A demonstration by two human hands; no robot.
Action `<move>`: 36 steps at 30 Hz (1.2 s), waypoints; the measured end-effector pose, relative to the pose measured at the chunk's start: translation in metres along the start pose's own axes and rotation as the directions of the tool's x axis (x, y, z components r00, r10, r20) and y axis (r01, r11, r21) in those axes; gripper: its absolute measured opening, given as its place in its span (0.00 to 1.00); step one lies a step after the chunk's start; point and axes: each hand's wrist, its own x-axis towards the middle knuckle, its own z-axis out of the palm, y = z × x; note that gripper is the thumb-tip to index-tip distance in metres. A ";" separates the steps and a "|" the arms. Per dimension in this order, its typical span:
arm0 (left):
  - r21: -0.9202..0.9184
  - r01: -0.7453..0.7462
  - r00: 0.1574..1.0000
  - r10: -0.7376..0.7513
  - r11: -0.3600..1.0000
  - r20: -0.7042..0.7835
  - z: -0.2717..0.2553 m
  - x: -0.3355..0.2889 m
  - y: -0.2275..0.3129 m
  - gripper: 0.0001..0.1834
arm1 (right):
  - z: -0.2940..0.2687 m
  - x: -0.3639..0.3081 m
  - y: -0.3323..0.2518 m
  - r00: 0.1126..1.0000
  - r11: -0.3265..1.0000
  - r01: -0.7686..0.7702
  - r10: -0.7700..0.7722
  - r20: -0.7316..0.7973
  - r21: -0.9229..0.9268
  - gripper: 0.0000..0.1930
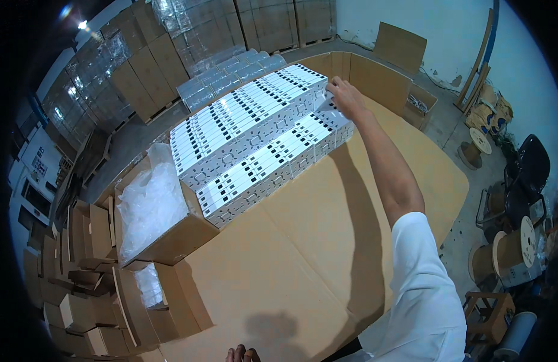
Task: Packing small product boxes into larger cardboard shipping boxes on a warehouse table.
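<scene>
Two stepped rows of slim white boxes (249, 117) with dark square marks on top stand packed side by side on a cardboard-covered table. At the right end of the upper, farther row, my right hand (346, 98) has its fingers bent round the edge of an end box. How far they wrap it is partly hidden. A lower, nearer row (273, 163) runs alongside, its front faces patterned. At the bottom edge, only the fingertips of my left hand (243, 355) show, slightly apart over the cardboard with nothing visible in them.
An open carton (194, 226) filled with clear plastic bags (152, 196) adjoins the rows on the left. A smaller carton (185, 289) holds a white packet (149, 285). Wrapped pallets (200, 30) stand behind. A black chair (526, 175) and wooden spools (514, 244) stand on the right.
</scene>
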 end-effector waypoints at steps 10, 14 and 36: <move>-0.733 0.512 0.808 -0.541 0.448 0.233 -0.031 -0.052 -0.029 0.17 | -0.152 -0.154 -0.178 0.997 0.948 0.024 0.002 -0.082 0.317 0.19; -0.900 0.434 0.857 -0.291 -0.033 0.425 -0.023 0.019 -0.025 0.17 | -0.204 -0.236 -0.292 0.962 0.851 0.137 0.008 -0.273 0.508 0.19; -0.890 0.263 0.939 -0.311 0.372 0.147 -0.039 -0.101 -0.145 0.22 | -0.257 -0.431 -0.538 0.877 0.150 -0.448 -0.118 0.466 0.881 0.21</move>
